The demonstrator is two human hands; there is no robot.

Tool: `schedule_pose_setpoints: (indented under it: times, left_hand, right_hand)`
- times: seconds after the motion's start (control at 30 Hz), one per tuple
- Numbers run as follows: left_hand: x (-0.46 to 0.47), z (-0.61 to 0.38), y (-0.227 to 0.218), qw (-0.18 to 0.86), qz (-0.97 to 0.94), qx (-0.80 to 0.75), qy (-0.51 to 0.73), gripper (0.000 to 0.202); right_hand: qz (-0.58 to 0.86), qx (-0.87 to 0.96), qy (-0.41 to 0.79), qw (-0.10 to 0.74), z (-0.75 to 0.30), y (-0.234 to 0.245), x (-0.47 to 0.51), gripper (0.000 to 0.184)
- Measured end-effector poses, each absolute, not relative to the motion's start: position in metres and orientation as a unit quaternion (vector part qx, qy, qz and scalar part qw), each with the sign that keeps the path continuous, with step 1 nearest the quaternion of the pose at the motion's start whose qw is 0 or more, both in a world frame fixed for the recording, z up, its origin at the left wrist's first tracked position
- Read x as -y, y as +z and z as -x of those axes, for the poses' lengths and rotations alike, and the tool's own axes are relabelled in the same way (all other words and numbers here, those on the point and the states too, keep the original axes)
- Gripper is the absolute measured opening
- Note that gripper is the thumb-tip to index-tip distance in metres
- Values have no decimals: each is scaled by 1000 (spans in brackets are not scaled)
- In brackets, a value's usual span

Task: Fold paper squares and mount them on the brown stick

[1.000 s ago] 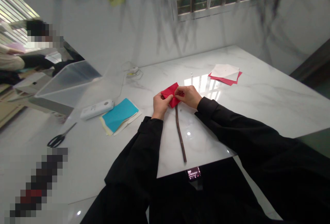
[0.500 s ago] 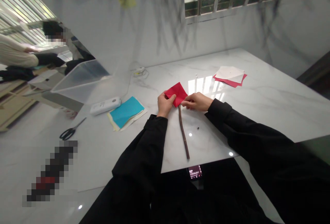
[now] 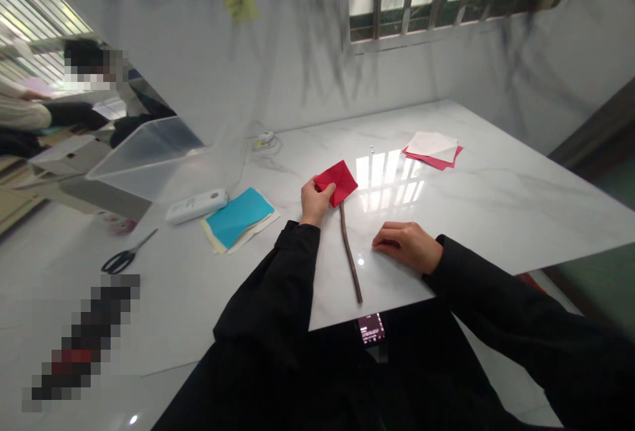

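My left hand point(image 3: 315, 201) pinches a folded red paper point(image 3: 343, 178) by its left side, thumb on top. A thin brown stick point(image 3: 350, 252) lies on the table, its upper end meeting the paper's lower corner; whether they are joined I cannot tell. To the right of the stick, my right hand point(image 3: 407, 244) rests low at the table surface with fingers bent and tips pressed together. Whatever is between those fingertips is hidden or too small to name.
White and red paper sheets point(image 3: 432, 148) lie at the back right. To the left are blue paper point(image 3: 240, 217) on pale sheets, a white device point(image 3: 197, 206), scissors point(image 3: 127, 254) and a clear plastic bin point(image 3: 149, 153). A lit phone point(image 3: 372, 329) shows below the table edge. Another person sits far left.
My right hand has left the red paper and moved down and right to the table, where a tiny dark speck lay before. The left hand keeps its hold on the paper.
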State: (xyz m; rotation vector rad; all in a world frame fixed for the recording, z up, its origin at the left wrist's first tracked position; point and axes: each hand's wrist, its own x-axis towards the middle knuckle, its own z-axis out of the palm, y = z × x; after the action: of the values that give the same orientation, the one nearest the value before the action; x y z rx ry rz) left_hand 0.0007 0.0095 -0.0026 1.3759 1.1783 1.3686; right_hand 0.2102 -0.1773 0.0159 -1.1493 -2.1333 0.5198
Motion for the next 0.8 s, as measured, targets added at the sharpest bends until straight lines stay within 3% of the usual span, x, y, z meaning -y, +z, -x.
schedule_pose_setpoints:
  times: [0.27,0.53,0.8]
  left_hand:
    - [-8,3,-4,407,-562,-471,544,31]
    - [-6,2,-4,402,-564,-478,541,29]
    - [-5,4,-1,390,-567,-483,541,27]
  right_hand:
    - [391,875,44,282,-209,6,192,32]
    - [451,797,179,361,-213,13,198,19]
    - [406,834,198,317,-197,7,187,17]
